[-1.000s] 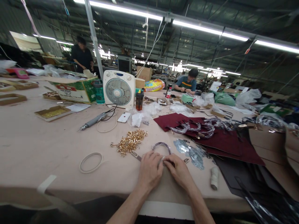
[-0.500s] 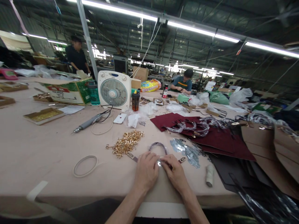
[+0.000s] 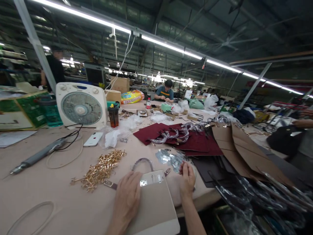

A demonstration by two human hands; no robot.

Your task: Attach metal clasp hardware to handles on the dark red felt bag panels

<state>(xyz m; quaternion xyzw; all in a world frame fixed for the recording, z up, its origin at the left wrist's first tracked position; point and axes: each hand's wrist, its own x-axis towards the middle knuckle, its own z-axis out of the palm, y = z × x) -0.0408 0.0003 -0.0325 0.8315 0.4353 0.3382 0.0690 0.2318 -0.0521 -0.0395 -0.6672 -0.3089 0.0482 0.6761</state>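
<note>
A beige bag panel [image 3: 156, 199] lies before me, with small silver metal plates [image 3: 143, 183] near its top edge. My left hand [image 3: 128, 192] rests flat on the panel's left side, fingers stretched out. Beyond the top edge rises a dark handle [image 3: 142, 160] in clear wrap. Strap ends with gold-coloured fittings stick out left [image 3: 110, 184] and right [image 3: 167, 172]. My right hand [image 3: 187, 178] is raised at the near right of a pile of flat silver plates [image 3: 168, 158]. Its fingers are pinched together; whatever they may hold is too small to make out.
Gold-coloured metal fittings [image 3: 104, 168] are heaped at left, near a grey electric screwdriver [image 3: 39, 156], a phone [image 3: 93, 139] and a fan [image 3: 81, 106]. Maroon panels [image 3: 176, 140] with wrapped handles and brown panels [image 3: 246, 150] lie at right. A co-worker [image 3: 165, 91] sits across the table.
My right hand has left the panel's top edge and moved right to the silver plates. My left hand stays on the panel, now lying flatter. The view has turned to the right.
</note>
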